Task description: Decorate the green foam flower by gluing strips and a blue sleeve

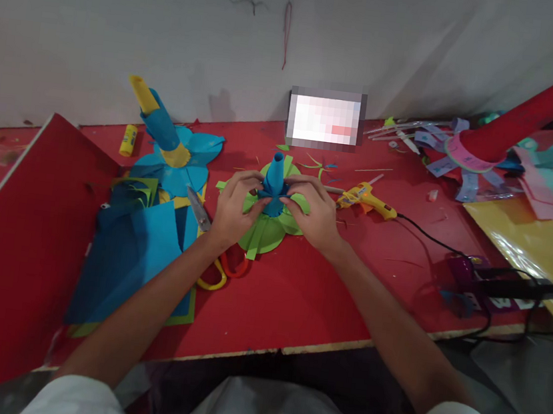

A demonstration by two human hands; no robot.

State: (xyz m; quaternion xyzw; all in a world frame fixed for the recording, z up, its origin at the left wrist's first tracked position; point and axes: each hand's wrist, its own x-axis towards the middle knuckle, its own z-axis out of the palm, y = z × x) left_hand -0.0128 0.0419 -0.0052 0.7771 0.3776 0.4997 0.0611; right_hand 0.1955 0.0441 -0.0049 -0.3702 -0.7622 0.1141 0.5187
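Note:
A rolled blue paper tube (274, 178) stands upright at the centre of a green paper flower (267, 238) on the red table. My left hand (239, 204) and my right hand (314, 210) face each other across the tube. Each pinches a side of a dark blue paper piece (276, 197) wrapped around the tube's lower part; my fingers partly hide it. Scissors (217, 278) with red and yellow handles lie beneath my left wrist. To the right of my right hand rests a yellow glue gun (375, 203) with a black cord.
At the left back stands another blue and yellow paper flower (175, 154), near a glue stick (128, 140). Blue paper sheets (135, 250) lie by a raised red panel (24, 250). A pixelated screen (325, 119) leans on the wall. A red pole (535, 111) slants at right.

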